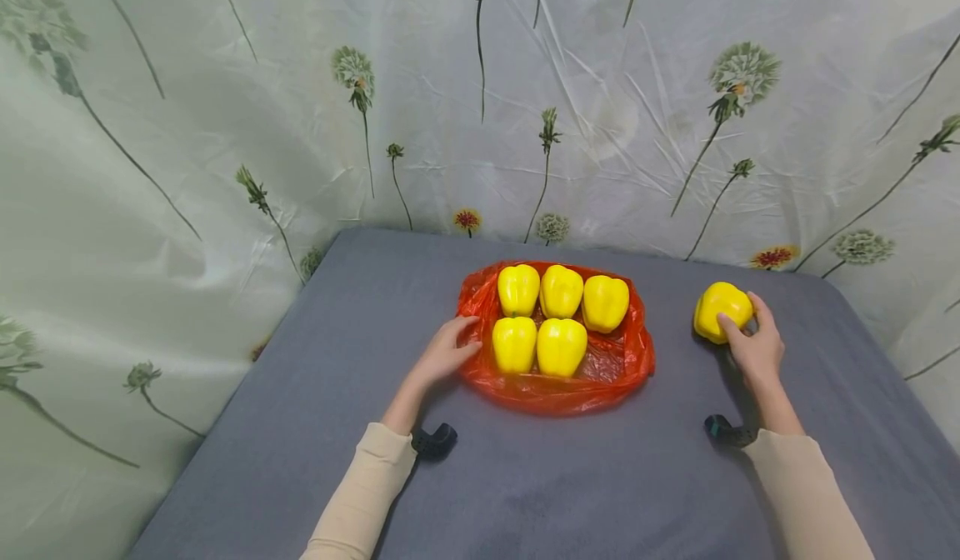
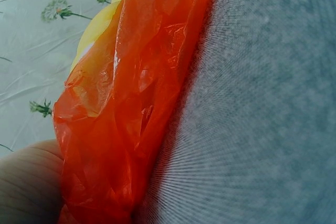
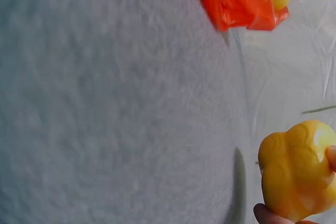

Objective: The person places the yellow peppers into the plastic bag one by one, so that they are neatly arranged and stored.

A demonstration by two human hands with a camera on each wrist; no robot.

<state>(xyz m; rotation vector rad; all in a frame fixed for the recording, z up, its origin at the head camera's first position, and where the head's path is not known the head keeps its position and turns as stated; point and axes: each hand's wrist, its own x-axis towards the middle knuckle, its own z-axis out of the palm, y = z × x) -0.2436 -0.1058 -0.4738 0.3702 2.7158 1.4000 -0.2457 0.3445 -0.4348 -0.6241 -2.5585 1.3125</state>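
My right hand [image 1: 760, 352] grips a yellow bell pepper [image 1: 722, 310] at the far right of the table, thumb on the near side and fingers behind. In the right wrist view the pepper [image 3: 294, 174] hangs above the cloth, its shadow apart from it. A red plastic bag [image 1: 555, 395], its rim spread wide, sits at the middle of the table. Several yellow peppers [image 1: 561, 347] stand inside it in two rows. At the bag's left rim is my left hand [image 1: 444, 352], fingers loosely bent and apart. The left wrist view shows part of that hand behind red film [image 2: 113, 145].
Grey cloth [image 1: 585, 493] covers the table. A pale curtain [image 1: 615, 127] printed with dandelions hangs behind and to the left. Dark wrist-worn devices [image 1: 435, 442] sit below both wrists. Inside the bag, bare red plastic [image 1: 603, 360] shows at the front right.
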